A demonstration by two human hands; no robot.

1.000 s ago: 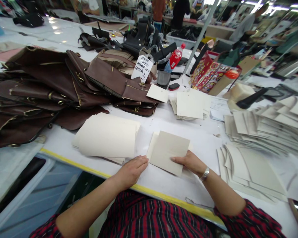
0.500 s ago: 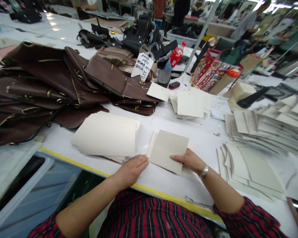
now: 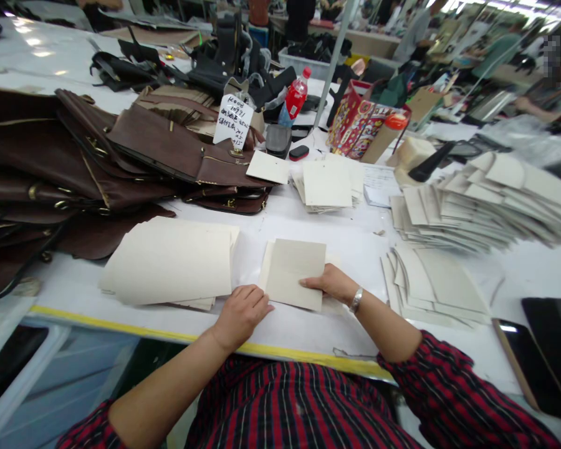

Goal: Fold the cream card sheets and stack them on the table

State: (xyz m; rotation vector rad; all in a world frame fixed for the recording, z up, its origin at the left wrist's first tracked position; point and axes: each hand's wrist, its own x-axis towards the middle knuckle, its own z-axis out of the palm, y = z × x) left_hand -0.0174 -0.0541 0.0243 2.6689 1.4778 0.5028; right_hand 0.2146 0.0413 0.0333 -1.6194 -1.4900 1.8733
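Observation:
My right hand (image 3: 331,282) grips a square greyish card (image 3: 297,271) by its right side, thumb on top and fingers out of sight beneath. A paler card (image 3: 263,267) shows along its left edge. My left hand (image 3: 244,313) is loosely closed at the card's lower left corner, fingers together and curled down, thumb pointing right. What lies under those fingers is hidden. Left of the hands lies a pile of large cream card sheets (image 3: 172,259) with a curved left side. A stack of small square cards (image 3: 327,184) sits beyond the hands.
Brown leather bag pieces (image 3: 154,146) with metal fittings fill the left, under a handwritten tag (image 3: 232,120). Curved card pieces (image 3: 449,212) are heaped at the right. A phone (image 3: 528,362), a red-capped bottle (image 3: 294,96) and a metal pole (image 3: 336,62) stand about. Yellow tape (image 3: 206,341) edges the table.
The view has swung right, so things sit further left in it. My left fingers have curled more, and the thumb now shows. My right hand keeps its hold on the card.

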